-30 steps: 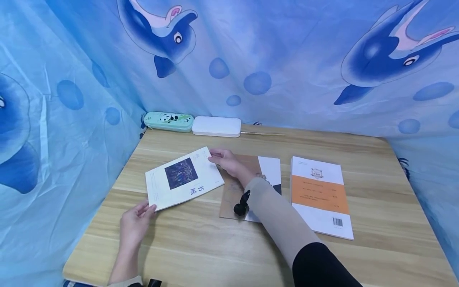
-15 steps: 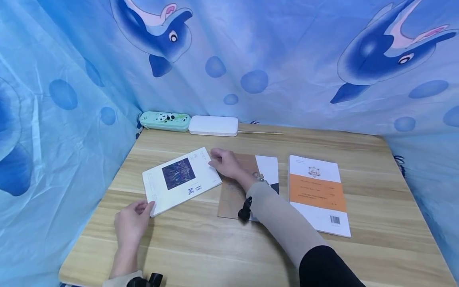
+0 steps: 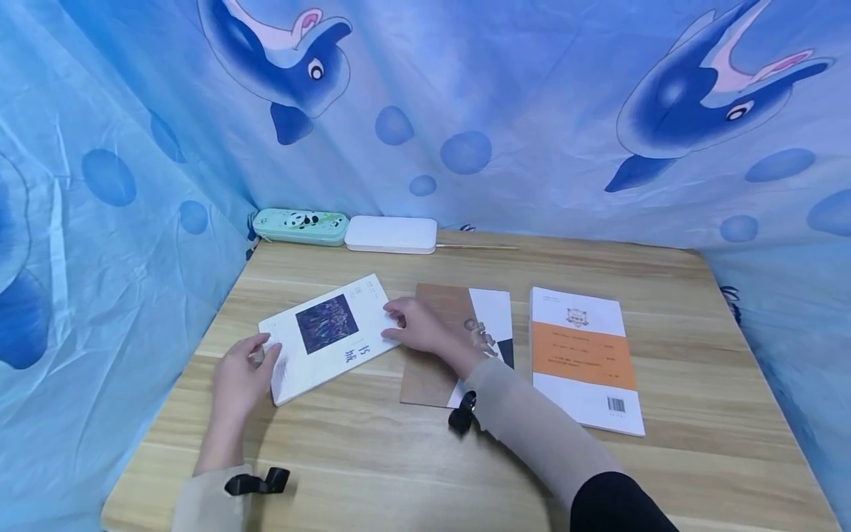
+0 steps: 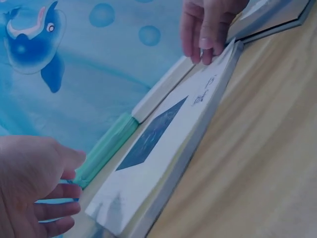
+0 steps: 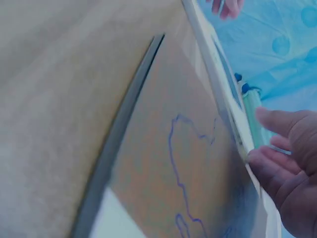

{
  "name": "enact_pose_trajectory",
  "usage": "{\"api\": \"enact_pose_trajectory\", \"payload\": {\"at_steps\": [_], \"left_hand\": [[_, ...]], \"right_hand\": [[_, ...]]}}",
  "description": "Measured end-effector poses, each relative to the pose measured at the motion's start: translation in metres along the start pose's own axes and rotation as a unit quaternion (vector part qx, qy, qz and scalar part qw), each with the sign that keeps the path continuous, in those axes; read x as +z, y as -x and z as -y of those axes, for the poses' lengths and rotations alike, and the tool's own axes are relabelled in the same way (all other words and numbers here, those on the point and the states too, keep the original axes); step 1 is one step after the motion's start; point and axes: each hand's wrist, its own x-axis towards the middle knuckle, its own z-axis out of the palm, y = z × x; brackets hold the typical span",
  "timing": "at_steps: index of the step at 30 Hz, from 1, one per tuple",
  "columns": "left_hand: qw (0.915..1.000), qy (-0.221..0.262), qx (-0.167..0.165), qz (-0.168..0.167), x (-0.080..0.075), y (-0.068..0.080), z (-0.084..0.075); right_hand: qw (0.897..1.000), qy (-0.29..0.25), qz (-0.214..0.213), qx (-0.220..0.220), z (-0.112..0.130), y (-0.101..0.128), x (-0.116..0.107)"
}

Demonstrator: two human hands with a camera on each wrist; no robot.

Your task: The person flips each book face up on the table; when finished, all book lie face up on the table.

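White with a dark blue square picture on its cover, the book [image 3: 329,338] lies tilted on the left half of the wooden table [image 3: 399,458], and two large Chinese characters stand near its lower right corner; the smaller print is too fine to read. Three books lie on the table in all: this one, a brown and white book [image 3: 442,332] just beside it in the middle, and an orange-banded book [image 3: 581,355] to the right with a small emblem at the top and a barcode at the bottom. Two cases sit end to end at the back edge, a green pencil case [image 3: 299,225] printed with a panda and a plain white case [image 3: 391,234].

At the white book's left corner the left hand [image 3: 239,377] touches the edge with loosely bent fingers, clasping nothing. Reaching across the brown book, the right hand [image 3: 415,325] presses nearly straight fingers on the white book's right edge.
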Motion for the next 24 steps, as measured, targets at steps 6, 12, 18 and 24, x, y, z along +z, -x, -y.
{"api": "enact_pose_trajectory", "payload": {"at_steps": [6,12,18,24], "left_hand": [[0.9964,0.004,0.065,0.055,0.010,-0.027,0.013],[0.9903,0.002,0.022,0.137,0.013,-0.042,0.028],[0.9878,0.007,0.022,0.154,0.001,-0.038,0.043],[0.9869,0.020,0.029,0.157,-0.004,-0.032,0.047]], "right_hand": [[0.999,0.047,-0.009,0.007,0.002,0.010,-0.002],[0.998,0.061,0.003,0.009,-0.003,0.015,0.000],[0.996,0.085,0.011,0.015,-0.003,0.009,0.009],[0.994,0.107,0.002,0.027,-0.007,0.000,0.002]]}}
